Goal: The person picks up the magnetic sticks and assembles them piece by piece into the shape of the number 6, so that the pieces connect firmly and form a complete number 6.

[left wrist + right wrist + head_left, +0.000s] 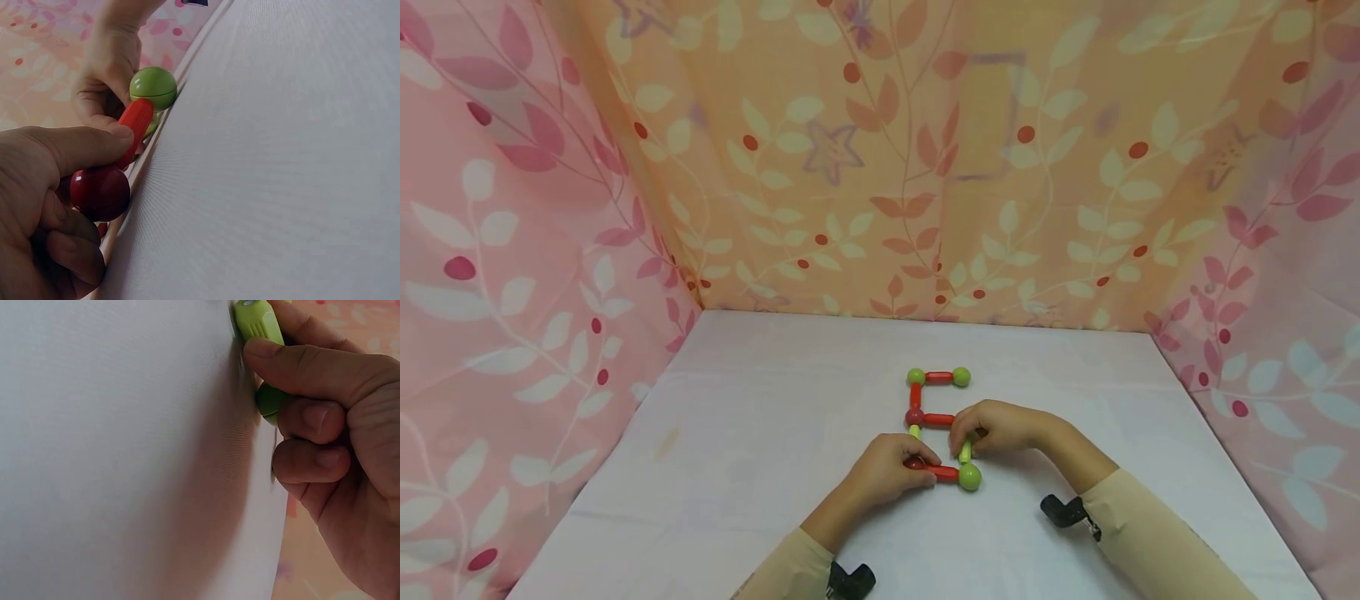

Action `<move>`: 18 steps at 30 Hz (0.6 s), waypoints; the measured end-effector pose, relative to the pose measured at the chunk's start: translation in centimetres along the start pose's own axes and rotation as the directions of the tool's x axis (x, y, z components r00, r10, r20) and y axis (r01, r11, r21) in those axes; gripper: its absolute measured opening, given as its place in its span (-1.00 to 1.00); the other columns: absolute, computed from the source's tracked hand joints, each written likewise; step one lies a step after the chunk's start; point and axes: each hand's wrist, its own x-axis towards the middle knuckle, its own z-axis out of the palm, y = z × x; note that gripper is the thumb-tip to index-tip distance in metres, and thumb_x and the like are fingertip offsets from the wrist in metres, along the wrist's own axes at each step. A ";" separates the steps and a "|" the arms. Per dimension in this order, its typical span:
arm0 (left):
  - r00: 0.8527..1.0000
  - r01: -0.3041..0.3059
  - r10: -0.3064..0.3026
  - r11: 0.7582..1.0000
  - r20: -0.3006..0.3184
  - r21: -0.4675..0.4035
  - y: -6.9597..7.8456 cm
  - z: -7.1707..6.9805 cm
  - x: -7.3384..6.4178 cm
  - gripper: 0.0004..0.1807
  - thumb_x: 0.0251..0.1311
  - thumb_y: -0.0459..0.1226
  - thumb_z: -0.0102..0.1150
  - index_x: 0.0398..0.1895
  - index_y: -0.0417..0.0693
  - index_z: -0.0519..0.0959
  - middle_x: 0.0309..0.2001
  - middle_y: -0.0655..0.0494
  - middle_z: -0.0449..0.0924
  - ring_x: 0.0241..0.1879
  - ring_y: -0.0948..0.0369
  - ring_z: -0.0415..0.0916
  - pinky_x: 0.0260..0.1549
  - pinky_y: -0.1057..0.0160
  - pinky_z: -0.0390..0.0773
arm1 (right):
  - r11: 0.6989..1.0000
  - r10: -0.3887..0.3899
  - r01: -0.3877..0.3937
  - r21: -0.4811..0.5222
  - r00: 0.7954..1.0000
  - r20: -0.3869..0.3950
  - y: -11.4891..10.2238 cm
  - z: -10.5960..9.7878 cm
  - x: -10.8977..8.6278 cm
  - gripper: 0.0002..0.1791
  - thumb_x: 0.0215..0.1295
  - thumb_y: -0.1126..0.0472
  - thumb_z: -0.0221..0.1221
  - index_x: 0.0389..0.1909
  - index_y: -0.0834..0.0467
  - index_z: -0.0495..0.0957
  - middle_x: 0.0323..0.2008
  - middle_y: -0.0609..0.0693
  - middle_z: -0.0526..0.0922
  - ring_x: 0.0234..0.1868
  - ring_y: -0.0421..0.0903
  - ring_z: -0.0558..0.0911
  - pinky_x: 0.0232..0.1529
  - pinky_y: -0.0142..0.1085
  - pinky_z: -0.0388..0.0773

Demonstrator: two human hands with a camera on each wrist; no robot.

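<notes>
A figure of toy rods and balls lies on the white table. My left hand (877, 472) holds its near left corner; in the left wrist view the thumb presses on a red rod (135, 125) beside a dark red ball (100, 192). At that rod's other end sits a green ball (970, 477). My right hand (997, 427) pinches a yellow-green rod (259, 322) just behind this ball. A darker green ball (270, 400) shows under its fingers. Farther back are a middle red rod (938, 420), another dark red ball (914, 417) and a top red rod (938, 377).
Two green balls, the left one (916, 377) and the right one (962, 377), end the top row. White cloth covers the table (737, 467). Patterned curtains (865, 208) hang behind and at both sides. Black wrist mounts (1063, 511) stick out from the sleeves.
</notes>
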 end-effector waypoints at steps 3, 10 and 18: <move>1.000 0.003 -0.003 1.000 0.001 0.005 0.1 0.0 -0.1 -0.79 -0.14 -0.06 0.40 -0.38 0.48 0.63 -0.46 0.40 0.53 -0.42 0.33 0.38 -0.52 0.33 0.35 | 1.000 0.009 -0.009 0.009 1.000 0.008 0.0 -0.2 0.0 -0.58 0.04 0.49 0.18 -0.23 -0.11 0.64 -0.11 -0.22 0.59 -0.15 -0.20 0.49 -0.22 -0.32 0.47; 1.000 0.008 -0.008 1.000 -0.001 0.008 0.1 0.1 -0.1 -0.80 -0.13 -0.06 0.40 -0.39 0.49 0.63 -0.46 0.41 0.53 -0.41 0.33 0.38 -0.51 0.33 0.36 | 0.998 0.012 -0.013 0.055 1.000 0.020 -0.1 -0.5 -0.2 -0.61 0.06 0.49 0.18 -0.22 -0.06 0.64 -0.13 -0.19 0.59 -0.16 -0.17 0.49 -0.23 -0.33 0.46; 1.000 -0.012 0.012 1.000 -0.011 0.028 -0.1 0.2 0.1 -0.79 -0.13 -0.06 0.40 -0.38 0.49 0.62 -0.46 0.43 0.53 -0.43 0.35 0.37 -0.52 0.34 0.35 | 0.996 0.010 -0.012 0.091 1.000 0.021 -0.2 -0.3 -0.5 -0.63 0.06 0.48 0.19 -0.22 -0.04 0.64 -0.15 -0.20 0.60 -0.13 -0.16 0.50 -0.17 -0.28 0.46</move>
